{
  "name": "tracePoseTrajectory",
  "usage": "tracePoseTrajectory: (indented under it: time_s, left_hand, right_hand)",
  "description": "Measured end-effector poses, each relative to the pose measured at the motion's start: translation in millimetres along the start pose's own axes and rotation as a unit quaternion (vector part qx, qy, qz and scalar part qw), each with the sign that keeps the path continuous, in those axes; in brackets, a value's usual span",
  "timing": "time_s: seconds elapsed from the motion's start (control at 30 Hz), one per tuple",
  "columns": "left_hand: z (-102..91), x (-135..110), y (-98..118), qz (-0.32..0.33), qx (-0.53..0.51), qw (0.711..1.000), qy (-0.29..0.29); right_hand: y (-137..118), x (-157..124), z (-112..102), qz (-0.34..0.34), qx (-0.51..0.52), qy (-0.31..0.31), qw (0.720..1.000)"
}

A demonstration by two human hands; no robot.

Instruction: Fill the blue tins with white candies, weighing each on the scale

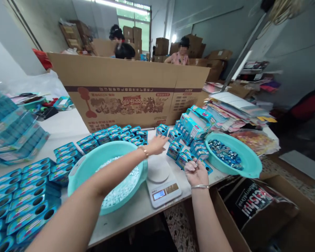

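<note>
The left hand (157, 144) reached out flat and open over the bench (63, 126), holding nothing, its fingertips just short of the small blue tins (174, 150) stacked right of it. The right hand (196, 172) was curled shut near the bench's near edge, beside those tins; what it gripped, if anything, could not be made out. Between the hands sat a white scale (161, 182). Left of it stood a basin of white tablets (75, 169), right a basin of lids (252, 168), behind a cardboard box (120, 73).
</note>
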State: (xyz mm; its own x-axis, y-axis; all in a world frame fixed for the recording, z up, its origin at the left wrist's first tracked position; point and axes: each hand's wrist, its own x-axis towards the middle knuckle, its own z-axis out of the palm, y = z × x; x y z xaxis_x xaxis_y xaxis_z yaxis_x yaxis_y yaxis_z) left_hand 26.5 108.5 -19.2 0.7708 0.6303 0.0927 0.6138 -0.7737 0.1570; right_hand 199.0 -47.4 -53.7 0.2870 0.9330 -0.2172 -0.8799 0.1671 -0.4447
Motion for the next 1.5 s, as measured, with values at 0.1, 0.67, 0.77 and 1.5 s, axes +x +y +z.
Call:
tracePoseTrajectory:
  time_s: [0.1, 0.67, 0.77, 1.5]
  left_hand:
    - [25.1, 27.7, 31.7, 0.003, -0.019, 1.000, -0.010]
    - [63.3, 24.7, 55.2, -0.127, -0.101, 0.985, 0.050]
    - [58.1, 17.1, 51.7, -0.121, -0.102, 0.986, 0.052]
    - [-7.7, -116.1, 60.7, -0.170, -0.056, 0.961, 0.212]
  right_hand:
    - [-15.6, -17.6, -16.1, -0.015, 0.001, -0.001, 1.000]
    - [-47.6, -34.8, -59.9, -0.079, 0.015, 0.039, 0.996]
    - [-47.0, -35.6, -58.8, -0.081, 0.029, 0.057, 0.995]
    - [-9.2, -33.1, -17.8, -0.001, 0.019, 0.107, 0.994]
